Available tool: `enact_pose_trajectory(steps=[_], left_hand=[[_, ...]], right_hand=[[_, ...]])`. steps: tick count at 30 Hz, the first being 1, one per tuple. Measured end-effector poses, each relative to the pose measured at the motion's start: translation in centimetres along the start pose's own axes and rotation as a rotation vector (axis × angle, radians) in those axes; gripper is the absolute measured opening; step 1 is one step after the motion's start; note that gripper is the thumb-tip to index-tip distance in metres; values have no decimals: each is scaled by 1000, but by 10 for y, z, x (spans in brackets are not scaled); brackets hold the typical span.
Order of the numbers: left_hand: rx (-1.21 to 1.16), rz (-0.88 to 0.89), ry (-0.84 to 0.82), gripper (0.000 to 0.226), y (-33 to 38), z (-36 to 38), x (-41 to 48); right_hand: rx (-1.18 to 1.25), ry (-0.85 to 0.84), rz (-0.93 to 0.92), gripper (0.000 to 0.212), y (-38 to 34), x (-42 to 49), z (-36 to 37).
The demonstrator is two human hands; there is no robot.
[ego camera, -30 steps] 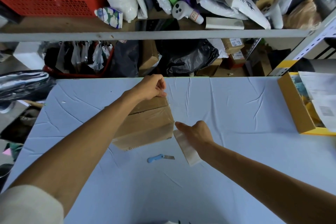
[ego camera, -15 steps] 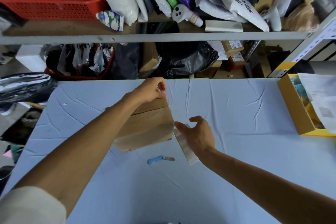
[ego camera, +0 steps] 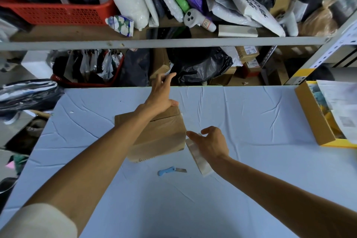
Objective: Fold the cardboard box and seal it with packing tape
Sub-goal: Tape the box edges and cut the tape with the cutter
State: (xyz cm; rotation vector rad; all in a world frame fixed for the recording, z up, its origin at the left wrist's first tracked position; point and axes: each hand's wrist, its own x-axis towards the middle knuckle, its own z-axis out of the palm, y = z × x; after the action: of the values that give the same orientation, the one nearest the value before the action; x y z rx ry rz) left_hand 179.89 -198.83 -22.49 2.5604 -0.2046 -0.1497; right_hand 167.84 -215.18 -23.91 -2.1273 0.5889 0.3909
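Table (ego camera: 251, 189) under a creased pale blue cloth fills the near scene. Behind it, a grey metal shelving unit (ego camera: 173, 41) crammed with bags and cartons; red basket (ego camera: 58, 12) far left on the upper shelf. White perforated upright (ego camera: 328, 52) far right. Grey floor (ego camera: 11, 75) left. Flat, even lighting.

bare forearms, cream sleeve (ego camera: 38, 222) on left upper arm, two hands

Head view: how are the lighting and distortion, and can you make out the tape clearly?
Head view: soft, even light with faint shadows; wide-angle bending curves the shelf rail; the clear tape under the right hand is pale and hard to read; the cardboard box looks sharp.
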Motion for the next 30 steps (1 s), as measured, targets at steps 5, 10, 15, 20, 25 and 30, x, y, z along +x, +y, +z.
enact_pose_trajectory(steps=[5, 10, 15, 20, 25, 30], left_hand=[[53, 69, 54, 34, -3, 3, -1], [-50, 24, -90, 8, -5, 3, 0], [-108, -30, -153, 6, -6, 6, 2], [-108, -60, -126, 14, 0, 13, 0], [-88, -167, -138, 8, 3, 11, 5], [-58, -218, -118, 10, 3, 12, 5]], right_hand=[[0, 2, 4, 56, -1, 0, 0], [-34, 6, -3, 50, 1, 1, -1], [-34, 8, -5, 48, 3, 2, -2], [-54, 7, -13, 48, 2, 3, -2], [-88, 23, -40, 48, 4, 2, -1], [-134, 54, -88, 51, 7, 4, 1]])
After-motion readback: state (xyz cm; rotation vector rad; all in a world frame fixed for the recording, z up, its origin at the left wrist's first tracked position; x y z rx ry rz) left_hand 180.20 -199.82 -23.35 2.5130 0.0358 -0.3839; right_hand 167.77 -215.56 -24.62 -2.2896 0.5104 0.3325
